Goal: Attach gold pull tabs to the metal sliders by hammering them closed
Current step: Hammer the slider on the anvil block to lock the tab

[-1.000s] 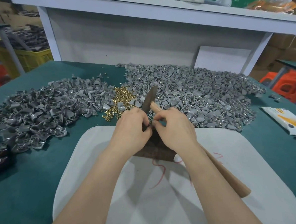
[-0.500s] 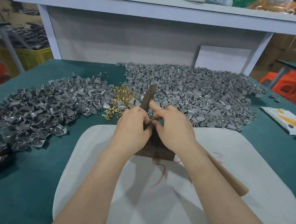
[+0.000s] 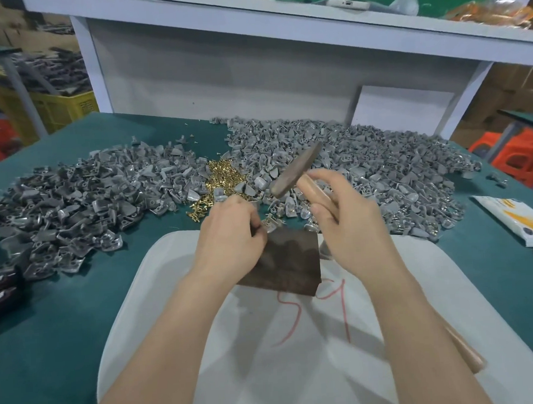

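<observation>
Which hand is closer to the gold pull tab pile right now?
Left. The left hand sits just in front of the gold pull tabs, pinching a slider; the right hand is off to their right, gripping the hammer.

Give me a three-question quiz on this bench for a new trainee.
1. True or false: the right hand grips the hammer by its wooden handle while the left hand pinches a slider at the dark block's far edge.
2. What colour is the writing on the white board?
3. The gold pull tabs lie: A between the two grey slider piles; B on the white board; C on the dark block.
Key: 1 true; 2 red; 3 A.
</observation>
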Available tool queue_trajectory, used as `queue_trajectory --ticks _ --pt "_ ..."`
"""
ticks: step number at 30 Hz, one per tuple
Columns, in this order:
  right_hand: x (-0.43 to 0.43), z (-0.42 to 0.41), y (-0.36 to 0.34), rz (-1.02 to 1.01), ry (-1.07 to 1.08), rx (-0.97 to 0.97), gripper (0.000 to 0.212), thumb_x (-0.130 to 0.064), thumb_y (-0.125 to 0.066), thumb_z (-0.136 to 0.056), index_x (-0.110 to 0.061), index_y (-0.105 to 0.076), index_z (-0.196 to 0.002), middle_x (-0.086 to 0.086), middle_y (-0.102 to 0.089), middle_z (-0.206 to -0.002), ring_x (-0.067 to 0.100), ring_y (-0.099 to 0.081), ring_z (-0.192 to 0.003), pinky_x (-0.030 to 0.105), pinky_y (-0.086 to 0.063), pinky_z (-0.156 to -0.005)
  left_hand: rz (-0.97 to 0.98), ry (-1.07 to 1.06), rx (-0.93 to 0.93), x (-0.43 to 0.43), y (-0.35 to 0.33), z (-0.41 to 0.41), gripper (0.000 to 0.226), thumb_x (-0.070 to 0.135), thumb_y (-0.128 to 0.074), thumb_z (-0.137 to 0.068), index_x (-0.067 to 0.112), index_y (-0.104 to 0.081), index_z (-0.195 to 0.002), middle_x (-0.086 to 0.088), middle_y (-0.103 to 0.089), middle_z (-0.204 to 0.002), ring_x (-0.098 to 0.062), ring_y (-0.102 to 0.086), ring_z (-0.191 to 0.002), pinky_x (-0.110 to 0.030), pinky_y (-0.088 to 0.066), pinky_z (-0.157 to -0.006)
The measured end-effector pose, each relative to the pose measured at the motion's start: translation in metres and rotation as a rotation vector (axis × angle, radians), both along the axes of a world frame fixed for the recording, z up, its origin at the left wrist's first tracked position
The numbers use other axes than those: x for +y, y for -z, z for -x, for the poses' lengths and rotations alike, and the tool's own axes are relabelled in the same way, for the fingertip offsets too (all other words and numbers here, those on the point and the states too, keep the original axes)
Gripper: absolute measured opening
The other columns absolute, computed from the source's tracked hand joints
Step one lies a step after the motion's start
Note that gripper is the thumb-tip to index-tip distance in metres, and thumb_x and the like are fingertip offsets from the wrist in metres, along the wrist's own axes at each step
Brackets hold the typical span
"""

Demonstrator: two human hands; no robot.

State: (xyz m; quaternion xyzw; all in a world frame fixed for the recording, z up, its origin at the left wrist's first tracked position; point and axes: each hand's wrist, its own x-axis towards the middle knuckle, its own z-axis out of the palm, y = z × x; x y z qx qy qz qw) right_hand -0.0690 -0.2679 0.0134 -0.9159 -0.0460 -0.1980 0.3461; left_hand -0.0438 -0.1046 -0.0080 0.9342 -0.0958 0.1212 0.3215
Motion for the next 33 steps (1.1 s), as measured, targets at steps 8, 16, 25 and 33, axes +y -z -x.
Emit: queue_trajectory --ticks 8,16,25,33 --pt "-0.002 0.011 -0.012 0.013 0.041 -0.115 0.036 -0.022 -0.060 -0.089 -0.038 -0.059 -0.122 -0.015 -0.067 -0.113 0.012 -0.062 -0.103 0.034 -0.048 -0.093 0.012 0.002 -0.012 0.000 0.001 0.000 0.007 0.017 -0.062 -0.086 0.011 -0.065 -0.082 -0.004 -0.057 -0.101 -0.026 -0.051 -0.102 -0.041 -0.043 -0.091" --pt "0.005 0.018 -0.016 0.198 0.024 -0.054 0.036 -0.024 -0.060 -0.089 -0.044 -0.058 -0.120 -0.014 -0.069 -0.105 0.013 -0.062 -0.097 0.028 -0.047 -0.083 0.034 0.013 -0.026 -0.001 0.001 0.000 0.010 0.015 -0.063 -0.086 0.008 -0.065 -0.079 -0.007 -0.059 -0.100 -0.029 -0.053 -0.101 -0.041 -0.045 -0.088" --pt "0.010 0.019 -0.012 0.234 0.006 0.027 0.036 -0.027 -0.058 -0.090 -0.045 -0.057 -0.120 -0.012 -0.069 -0.107 0.017 -0.062 -0.102 0.035 -0.049 -0.087 0.057 0.010 -0.032 0.001 0.003 -0.002 0.010 0.014 -0.065 -0.084 0.005 -0.067 -0.080 -0.010 -0.059 -0.099 -0.030 -0.054 -0.099 -0.042 -0.045 -0.088" --pt "0.009 0.021 -0.015 0.296 -0.017 0.069 0.036 -0.028 -0.057 -0.090 -0.048 -0.054 -0.120 -0.009 -0.069 -0.101 0.019 -0.063 -0.095 0.031 -0.050 -0.083 0.059 0.002 -0.027 0.000 0.003 -0.002 0.008 0.014 -0.065 -0.084 0.007 -0.066 -0.081 -0.008 -0.059 -0.100 -0.029 -0.054 -0.099 -0.042 -0.045 -0.089"
